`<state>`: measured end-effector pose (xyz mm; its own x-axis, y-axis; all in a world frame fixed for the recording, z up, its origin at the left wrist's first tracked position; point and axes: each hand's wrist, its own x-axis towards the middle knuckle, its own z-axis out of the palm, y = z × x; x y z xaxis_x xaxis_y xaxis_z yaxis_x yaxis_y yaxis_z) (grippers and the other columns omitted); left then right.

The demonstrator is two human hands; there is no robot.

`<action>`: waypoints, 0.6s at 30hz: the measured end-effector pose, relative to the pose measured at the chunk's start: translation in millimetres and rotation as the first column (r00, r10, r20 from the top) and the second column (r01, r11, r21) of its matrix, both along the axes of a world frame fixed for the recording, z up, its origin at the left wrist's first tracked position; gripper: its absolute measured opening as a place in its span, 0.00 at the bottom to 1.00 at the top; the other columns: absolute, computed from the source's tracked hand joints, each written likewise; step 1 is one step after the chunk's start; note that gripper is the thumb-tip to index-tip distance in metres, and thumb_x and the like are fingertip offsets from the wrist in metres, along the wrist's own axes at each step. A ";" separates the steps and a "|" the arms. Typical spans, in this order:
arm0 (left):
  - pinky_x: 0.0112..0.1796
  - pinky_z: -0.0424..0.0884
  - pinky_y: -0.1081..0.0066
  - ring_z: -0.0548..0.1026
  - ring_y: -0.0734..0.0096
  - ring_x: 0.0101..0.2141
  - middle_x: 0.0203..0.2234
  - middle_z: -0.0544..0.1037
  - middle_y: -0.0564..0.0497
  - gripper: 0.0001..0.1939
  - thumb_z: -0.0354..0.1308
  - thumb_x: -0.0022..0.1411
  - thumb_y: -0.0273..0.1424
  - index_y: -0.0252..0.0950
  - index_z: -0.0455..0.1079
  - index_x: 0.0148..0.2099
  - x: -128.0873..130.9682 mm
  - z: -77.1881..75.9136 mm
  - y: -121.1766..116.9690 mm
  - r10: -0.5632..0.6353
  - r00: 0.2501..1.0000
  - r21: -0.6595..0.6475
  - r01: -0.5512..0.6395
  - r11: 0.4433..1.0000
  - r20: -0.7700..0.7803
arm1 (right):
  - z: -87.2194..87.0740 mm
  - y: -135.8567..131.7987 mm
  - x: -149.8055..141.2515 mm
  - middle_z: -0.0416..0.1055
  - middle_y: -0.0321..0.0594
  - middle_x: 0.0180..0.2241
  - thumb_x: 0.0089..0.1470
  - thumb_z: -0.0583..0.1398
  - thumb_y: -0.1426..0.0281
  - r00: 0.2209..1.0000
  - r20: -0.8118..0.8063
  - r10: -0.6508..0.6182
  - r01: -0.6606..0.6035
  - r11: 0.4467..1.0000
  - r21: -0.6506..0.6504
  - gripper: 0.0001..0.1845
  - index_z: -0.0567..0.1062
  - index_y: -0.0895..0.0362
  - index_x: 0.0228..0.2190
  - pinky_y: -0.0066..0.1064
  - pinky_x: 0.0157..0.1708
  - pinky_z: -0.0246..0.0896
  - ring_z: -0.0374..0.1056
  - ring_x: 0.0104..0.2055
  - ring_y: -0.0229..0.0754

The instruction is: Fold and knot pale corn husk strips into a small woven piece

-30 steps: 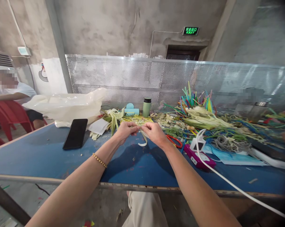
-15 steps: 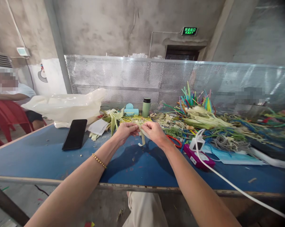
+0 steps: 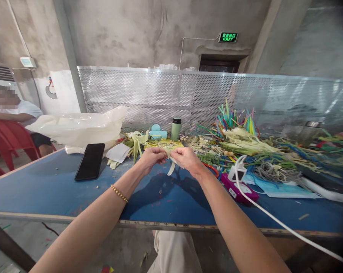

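Note:
A pale corn husk strip (image 3: 171,168) hangs down between my two hands, above the blue table. My left hand (image 3: 153,158), with a gold bead bracelet at the wrist, pinches one part of it. My right hand (image 3: 186,160) pinches it from the other side, close to the left fingertips. Fingers hide the part of the strip between the hands. Behind them lie green corn husks (image 3: 138,144) and a yellow sheet (image 3: 175,144) scattered with bits.
A black phone (image 3: 90,162) lies left, near white paper (image 3: 118,152) and a large plastic bag (image 3: 83,127). Behind stands a green bottle (image 3: 176,129). To the right are a purple power strip (image 3: 239,189), a white cable (image 3: 274,220) and heaped cords (image 3: 274,171). A person (image 3: 14,106) sits far left.
My right hand has turned slightly and the strip's hanging end has swung and straightened. My left hand has barely moved. The person at the left has shifted a little.

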<state>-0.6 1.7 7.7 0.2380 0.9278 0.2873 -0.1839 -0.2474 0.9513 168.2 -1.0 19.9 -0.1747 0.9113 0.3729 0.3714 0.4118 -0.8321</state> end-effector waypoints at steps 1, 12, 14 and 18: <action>0.25 0.63 0.74 0.69 0.77 0.21 0.21 0.75 0.50 0.04 0.64 0.46 0.27 0.30 0.74 0.26 0.1 0.3 -0.2 0.002 1.000 0.003 -0.002 1.000 -0.008 | -0.6 1.1 0.5 0.58 0.32 0.16 0.45 0.64 0.52 1.000 0.023 -0.010 0.010 1.000 0.017 0.22 0.72 0.60 0.21 0.25 0.17 0.42 0.48 0.18 0.30; 0.25 0.63 0.73 0.70 0.75 0.22 0.20 0.74 0.50 0.11 0.67 0.48 0.35 0.31 0.73 0.26 -0.3 0.6 -0.6 -0.036 0.996 0.050 0.040 0.998 -0.077 | -4.6 6.2 2.8 0.60 0.33 0.16 0.48 0.61 0.57 0.991 0.121 -0.060 0.052 0.996 0.066 0.18 0.75 0.61 0.22 0.26 0.18 0.42 0.50 0.19 0.32; 0.25 0.62 0.73 0.69 0.76 0.21 0.18 0.74 0.50 0.15 0.69 0.48 0.38 0.31 0.73 0.25 -0.7 -1.2 0.7 -0.012 0.996 0.067 0.018 0.998 -0.089 | -5.7 6.9 2.5 0.60 0.33 0.16 0.49 0.61 0.57 0.991 0.123 -0.052 0.044 0.996 0.072 0.18 0.76 0.61 0.23 0.26 0.18 0.42 0.50 0.18 0.31; 0.25 0.63 0.72 0.69 0.76 0.20 0.17 0.73 0.50 0.16 0.71 0.45 0.38 0.31 0.72 0.23 -1.0 -4.0 2.9 0.004 0.998 0.061 0.000 0.998 -0.057 | -7.0 7.9 2.0 0.65 0.34 0.19 0.49 0.61 0.59 0.992 0.125 -0.028 0.018 0.997 0.079 0.16 0.76 0.61 0.23 0.25 0.19 0.45 0.53 0.20 0.32</action>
<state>-1.5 4.6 3.7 0.2542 0.9094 0.3293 -0.1289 -0.3056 0.9434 170.2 6.8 12.9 -0.2039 0.8847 0.4191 0.4813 0.4634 -0.7440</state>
